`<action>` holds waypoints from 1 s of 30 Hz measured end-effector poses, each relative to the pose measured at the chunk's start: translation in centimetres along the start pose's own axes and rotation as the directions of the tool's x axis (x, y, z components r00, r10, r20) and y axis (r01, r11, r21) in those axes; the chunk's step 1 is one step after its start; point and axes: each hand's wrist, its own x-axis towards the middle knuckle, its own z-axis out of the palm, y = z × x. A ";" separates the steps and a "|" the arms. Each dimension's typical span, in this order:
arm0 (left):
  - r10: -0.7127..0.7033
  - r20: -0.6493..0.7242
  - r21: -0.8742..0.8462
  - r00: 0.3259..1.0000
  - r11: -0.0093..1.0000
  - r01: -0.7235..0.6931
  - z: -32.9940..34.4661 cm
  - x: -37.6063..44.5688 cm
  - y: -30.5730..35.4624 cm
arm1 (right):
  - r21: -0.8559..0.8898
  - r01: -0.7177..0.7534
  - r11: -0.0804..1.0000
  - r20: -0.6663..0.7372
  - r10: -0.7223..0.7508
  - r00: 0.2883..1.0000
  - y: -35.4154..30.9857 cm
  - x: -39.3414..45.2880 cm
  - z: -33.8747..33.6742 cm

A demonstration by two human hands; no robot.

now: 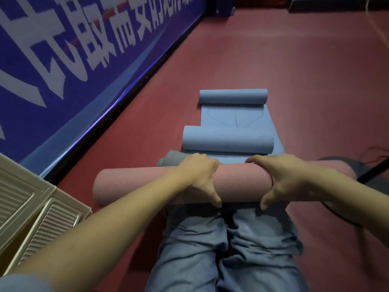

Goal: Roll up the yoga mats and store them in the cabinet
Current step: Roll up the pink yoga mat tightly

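Pink rolled mat (242, 184) held in both grips, left hand (200, 175), right hand (280, 178); two blue rolls (227, 140) beyond.

A pink yoga mat (242, 183), fully rolled into a thick ribbed tube, lies crosswise, gripped near its middle, its ends reaching out past the grip on both sides. Just beyond the grip lies a blue yoga mat (233, 119), partly unrolled, with a roll at each end. The cabinet (31, 209), cream with louvred doors, stands left of the grip.
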 end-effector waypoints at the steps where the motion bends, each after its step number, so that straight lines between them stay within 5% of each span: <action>1: 0.007 -0.013 0.005 1.000 1.000 -0.007 0.0 0.3 -0.2 | -0.034 0.010 0.999 0.009 -0.010 1.000 0.0 -0.2 -0.2; 7: 0.056 -0.040 0.021 0.998 0.998 -0.055 0.6 -1.5 -0.5 | -0.210 0.004 0.978 -0.082 -0.021 0.996 -1.9 -1.6 0.7; 14: 0.110 0.076 -0.031 0.991 0.994 -0.108 0.0 -6.2 -0.1 | -0.196 0.007 0.981 -0.069 -0.021 0.997 -5.7 -6.7 1.5; 25: 0.148 0.285 -0.141 0.947 0.984 -0.112 0.3 -9.9 2.4 | 0.020 0.058 0.998 0.287 -0.061 0.956 -5.5 -8.2 2.6; 30: 0.198 0.283 -0.402 0.939 0.913 -0.071 1.8 -7.3 1.0 | 0.162 0.002 0.987 0.411 -0.069 0.909 -3.8 -5.3 1.5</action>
